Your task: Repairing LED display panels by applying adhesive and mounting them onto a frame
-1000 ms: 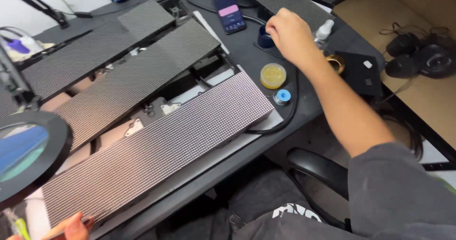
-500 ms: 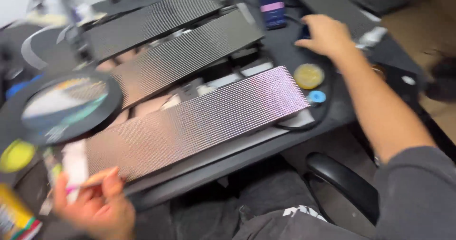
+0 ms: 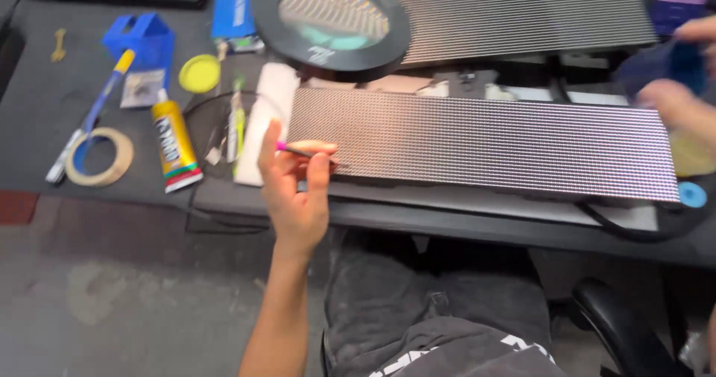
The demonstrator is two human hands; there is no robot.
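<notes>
the left hand (image 3: pixel 297 190) is raised over the near edge of the dark work table (image 3: pixel 45 116), palm toward the camera, fingers loosely curled. between thumb and fingertips it pinches a thin stick-like tool (image 3: pixel 307 149) with a pink end and a pale wooden body, lying nearly level. the tool's tip rests at or just over the left end of the long led panel (image 3: pixel 477 142), a grid of tiny dots that runs from the hand across to the right side of the table. whether the tip truly touches the panel is hard to tell.

the right hand (image 3: pixel 682 105) is at the far right edge, blurred and partly cut off. it sits over the right end of the panel near a dark blue object; whether it grips anything, or how far open it is, cannot be told.

a second led panel (image 3: pixel 522 19) lies behind the first, further back. a round magnifier (image 3: pixel 332 19) with a black rim hangs over the left ends of both. just left of the hand lies a white folded cloth (image 3: pixel 267 116), then a green pen (image 3: pixel 236 123), a yellow glue tube (image 3: pixel 173 144), a roll of tape (image 3: pixel 101 157) with a blue-and-yellow marker (image 3: pixel 93 116) across it, a yellow lid (image 3: pixel 200 73) and a blue plastic holder (image 3: pixel 147 38). a small blue cap (image 3: pixel 692 194) sits by the panel's right corner. the person's dark trousers (image 3: pixel 440 310) show below the table.
</notes>
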